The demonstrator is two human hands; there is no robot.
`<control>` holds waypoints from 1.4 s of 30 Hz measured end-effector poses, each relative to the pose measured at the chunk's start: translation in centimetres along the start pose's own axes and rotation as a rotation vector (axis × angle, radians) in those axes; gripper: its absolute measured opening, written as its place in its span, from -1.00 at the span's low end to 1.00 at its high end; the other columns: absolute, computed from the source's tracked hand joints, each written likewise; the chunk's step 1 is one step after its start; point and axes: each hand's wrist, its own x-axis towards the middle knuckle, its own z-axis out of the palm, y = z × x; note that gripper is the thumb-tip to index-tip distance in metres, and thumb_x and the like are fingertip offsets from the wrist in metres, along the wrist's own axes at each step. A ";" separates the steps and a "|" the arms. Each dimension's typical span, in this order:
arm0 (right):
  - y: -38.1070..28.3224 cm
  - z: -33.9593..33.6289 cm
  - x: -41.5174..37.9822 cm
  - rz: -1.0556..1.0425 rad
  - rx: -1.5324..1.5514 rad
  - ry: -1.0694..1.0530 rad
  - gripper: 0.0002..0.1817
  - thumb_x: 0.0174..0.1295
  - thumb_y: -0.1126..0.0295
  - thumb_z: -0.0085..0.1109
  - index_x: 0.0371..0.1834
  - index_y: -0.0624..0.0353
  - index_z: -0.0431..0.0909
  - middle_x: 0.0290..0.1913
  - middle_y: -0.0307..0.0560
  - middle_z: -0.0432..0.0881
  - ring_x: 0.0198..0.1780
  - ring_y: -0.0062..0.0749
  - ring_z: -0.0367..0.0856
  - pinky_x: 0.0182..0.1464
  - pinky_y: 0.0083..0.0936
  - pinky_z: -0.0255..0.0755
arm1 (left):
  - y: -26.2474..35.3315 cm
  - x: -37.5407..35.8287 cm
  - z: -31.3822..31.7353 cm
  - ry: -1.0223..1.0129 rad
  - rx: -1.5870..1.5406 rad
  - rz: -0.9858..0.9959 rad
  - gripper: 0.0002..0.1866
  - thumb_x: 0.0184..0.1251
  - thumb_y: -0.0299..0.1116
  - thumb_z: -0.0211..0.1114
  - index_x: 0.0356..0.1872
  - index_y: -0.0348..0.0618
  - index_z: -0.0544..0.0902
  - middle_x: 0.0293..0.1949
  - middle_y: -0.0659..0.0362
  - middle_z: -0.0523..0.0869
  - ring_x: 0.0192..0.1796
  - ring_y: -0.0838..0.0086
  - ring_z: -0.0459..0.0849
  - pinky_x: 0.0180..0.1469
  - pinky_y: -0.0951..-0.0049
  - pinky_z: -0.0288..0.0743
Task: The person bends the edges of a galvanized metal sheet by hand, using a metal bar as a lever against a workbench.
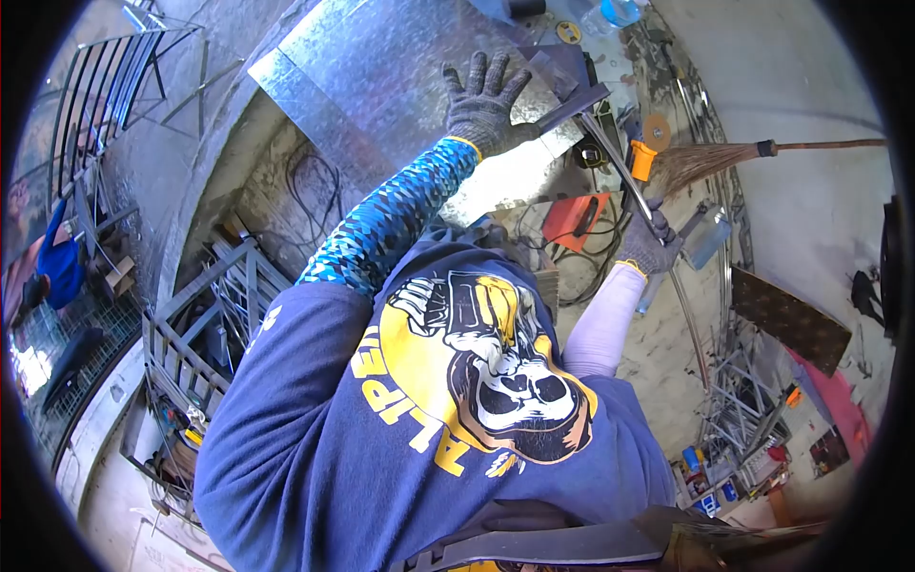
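My left hand, in a grey knit glove, lies palm down with fingers spread on a shiny sheet of metal. Close by its thumb, a dark flat metal piece crosses the sheet's right part. From there a long silver metal bar slants down to the right. My right hand, gloved too, has its fingers wrapped around the bar's lower end. An orange tool with a round disc sits right beside the bar.
A straw broom lies to the right. Below the sheet are an orange-red piece and black cables. Metal frames stand at left, near a person in blue. A brown board and more metal frames are at lower right.
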 end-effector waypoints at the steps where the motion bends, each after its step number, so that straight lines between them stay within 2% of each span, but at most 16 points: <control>1: -0.1 -0.1 0.1 0.006 -0.003 -0.013 -0.43 0.57 -0.07 -0.31 -0.66 -0.07 0.19 -0.73 -0.22 0.15 -0.56 -0.26 0.34 0.23 0.14 0.44 | 0.0 0.0 0.0 0.004 -0.004 0.003 0.05 0.19 0.58 0.19 0.65 0.33 0.19 0.71 0.04 -0.03 0.73 -0.08 -0.22 0.56 -0.54 -0.56; 12: -0.4 -0.6 0.8 -0.018 -0.043 -0.004 -0.42 0.54 -0.02 -0.26 -0.72 -0.06 0.16 -0.73 -0.15 0.27 -0.54 -0.16 0.45 0.22 0.15 0.48 | 0.2 -0.3 -0.5 -0.002 0.020 0.026 0.00 0.27 0.57 0.11 0.65 0.33 0.21 0.71 0.03 -0.02 0.73 -0.08 -0.20 0.56 -0.54 -0.54; 20: -0.2 -0.5 1.6 -0.003 0.007 0.030 -0.47 0.54 0.02 -0.20 -0.66 -0.05 0.20 -0.71 -0.20 0.19 -0.55 -0.23 0.37 0.12 0.17 0.47 | 0.1 -0.3 0.3 0.061 0.025 0.042 -0.01 0.25 0.56 0.12 0.64 0.34 0.23 0.70 0.03 0.01 0.72 -0.09 -0.16 0.56 -0.55 -0.52; 26: 0.0 0.9 1.7 -0.032 -0.068 0.067 -0.49 0.53 0.03 -0.19 -0.65 -0.09 0.16 -0.72 -0.25 0.12 -0.56 -0.28 0.33 0.14 0.15 0.47 | 0.2 -0.3 0.2 0.070 0.016 0.030 0.01 0.23 0.57 0.13 0.64 0.32 0.24 0.70 0.03 0.03 0.72 -0.08 -0.15 0.55 -0.56 -0.52; 36: 0.0 1.2 1.5 -0.040 -0.082 0.095 -0.51 0.50 0.10 -0.17 -0.68 -0.08 0.16 -0.73 -0.24 0.13 -0.59 -0.30 0.31 0.13 0.12 0.47 | -0.1 -0.2 0.7 0.082 -0.007 0.035 0.00 0.24 0.58 0.12 0.64 0.35 0.24 0.70 0.03 0.02 0.72 -0.11 -0.16 0.55 -0.57 -0.56; 42: -0.9 1.3 1.8 0.020 -0.104 -0.009 -0.51 0.48 0.14 -0.18 -0.70 -0.05 0.16 -0.73 -0.23 0.13 -0.58 -0.29 0.34 0.15 0.11 0.47 | -0.1 -0.1 0.2 0.033 0.028 0.046 -0.03 0.24 0.57 0.11 0.62 0.36 0.27 0.70 0.02 0.03 0.72 -0.09 -0.16 0.54 -0.60 -0.53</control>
